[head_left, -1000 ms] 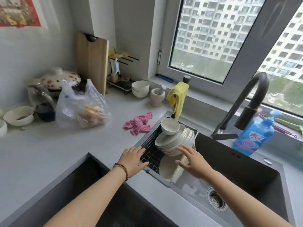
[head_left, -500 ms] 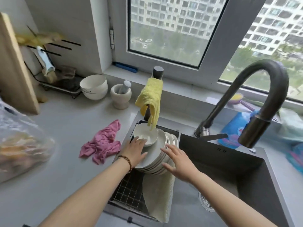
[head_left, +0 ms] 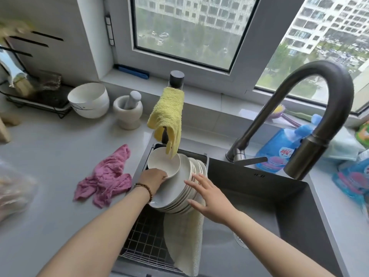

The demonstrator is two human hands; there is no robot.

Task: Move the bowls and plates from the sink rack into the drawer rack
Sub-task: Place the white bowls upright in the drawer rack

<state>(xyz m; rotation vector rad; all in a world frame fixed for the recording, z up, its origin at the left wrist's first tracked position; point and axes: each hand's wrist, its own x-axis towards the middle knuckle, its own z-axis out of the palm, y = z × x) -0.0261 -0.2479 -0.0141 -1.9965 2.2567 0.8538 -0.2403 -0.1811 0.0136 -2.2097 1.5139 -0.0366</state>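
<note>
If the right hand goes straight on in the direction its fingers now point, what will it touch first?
Most likely the rims of the stack of plates. The open right hand points at them from the sink side and seems just short of contact, though depth is unclear.

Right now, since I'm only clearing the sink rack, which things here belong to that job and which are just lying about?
Job: small bowl, left hand gripping its rim; plate stack under it, right hand open beside it; sink rack.
Lying about: pink cloth; yellow cloth; mortar; stacked bowls on the counter; faucet; blue bottle.
</note>
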